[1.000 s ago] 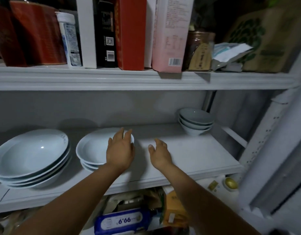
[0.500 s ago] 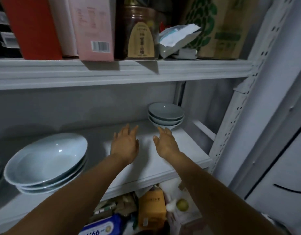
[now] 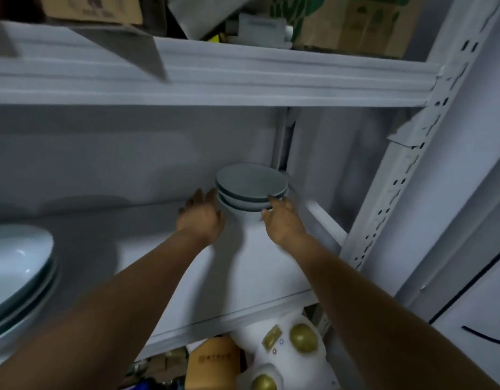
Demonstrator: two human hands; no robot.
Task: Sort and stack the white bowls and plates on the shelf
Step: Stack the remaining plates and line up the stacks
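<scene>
Grip blurred, left hand (image 3: 201, 218), right hand (image 3: 284, 220), bowls (image 3: 251, 184)

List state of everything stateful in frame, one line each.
Small bowl stack: three nested, upright, back right of shelf.
Left hand: open, beside stack's left side; contact unclear.
Right hand: open, at stack's right side; contact unclear.
Deep plate stack: nested, upright, far left, untouched.
</scene>
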